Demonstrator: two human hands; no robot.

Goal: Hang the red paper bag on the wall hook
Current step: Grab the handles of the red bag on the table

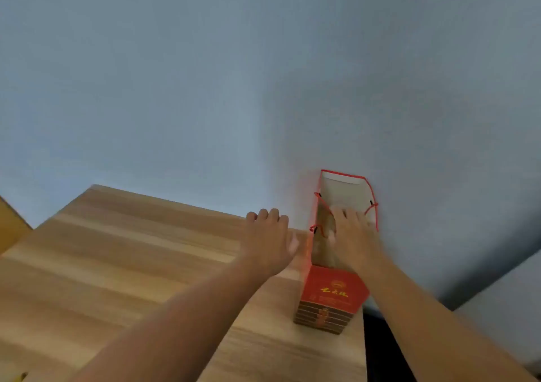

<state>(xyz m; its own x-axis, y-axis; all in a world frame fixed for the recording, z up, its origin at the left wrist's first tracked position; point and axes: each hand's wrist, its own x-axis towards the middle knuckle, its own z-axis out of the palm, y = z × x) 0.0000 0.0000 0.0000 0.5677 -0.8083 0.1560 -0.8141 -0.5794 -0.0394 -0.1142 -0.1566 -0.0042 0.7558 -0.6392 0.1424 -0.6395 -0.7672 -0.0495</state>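
Both hands reach forward, fingers spread.

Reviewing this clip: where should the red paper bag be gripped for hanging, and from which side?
Probably by the red cord handles at the open mouth, approached from above. The red paper bag stands upright on the wooden table, and the right hand is over that opening.

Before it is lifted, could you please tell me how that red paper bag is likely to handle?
The red paper bag stands tall and narrow at the table corner, so a sideways push could tip it. Its open top looks empty, so probably light. Thin cord handles will likely flop.
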